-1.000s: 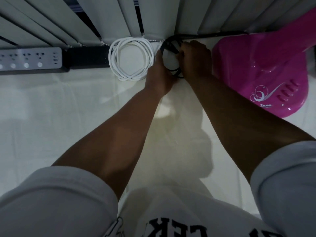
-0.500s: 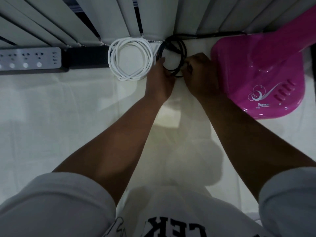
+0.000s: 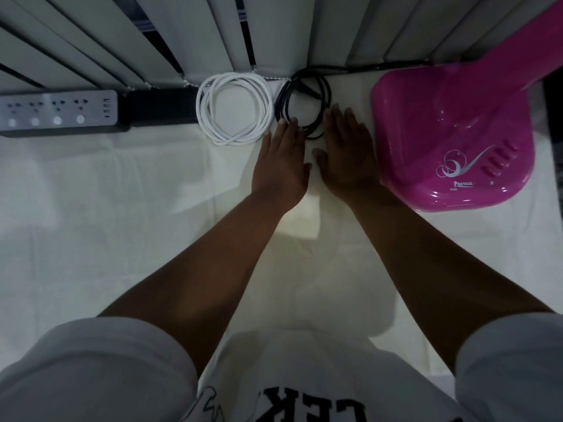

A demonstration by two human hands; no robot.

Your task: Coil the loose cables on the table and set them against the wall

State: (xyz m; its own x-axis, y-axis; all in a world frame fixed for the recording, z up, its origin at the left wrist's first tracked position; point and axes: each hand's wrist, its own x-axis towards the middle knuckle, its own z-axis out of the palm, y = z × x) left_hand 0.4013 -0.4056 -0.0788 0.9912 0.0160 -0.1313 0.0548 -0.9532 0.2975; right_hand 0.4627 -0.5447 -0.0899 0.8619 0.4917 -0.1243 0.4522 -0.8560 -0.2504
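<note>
Hands flat on table (image 3: 91, 208), palms down, fingers straight, gripping nothing. Left hand (image 3: 281, 161) fingertips touch near edge of black cable coil (image 3: 327, 89); right hand (image 3: 348, 147) fingertips lie at that coil's near right edge, contact unclear. Black coil sits just past both hands, against blinds (image 3: 122, 41). White cable coil (image 3: 234, 108) just left of left hand's fingertips, beside black coil. Pink fan base (image 3: 451, 132) right of right hand. Power strip (image 3: 58, 111) far left.
</note>
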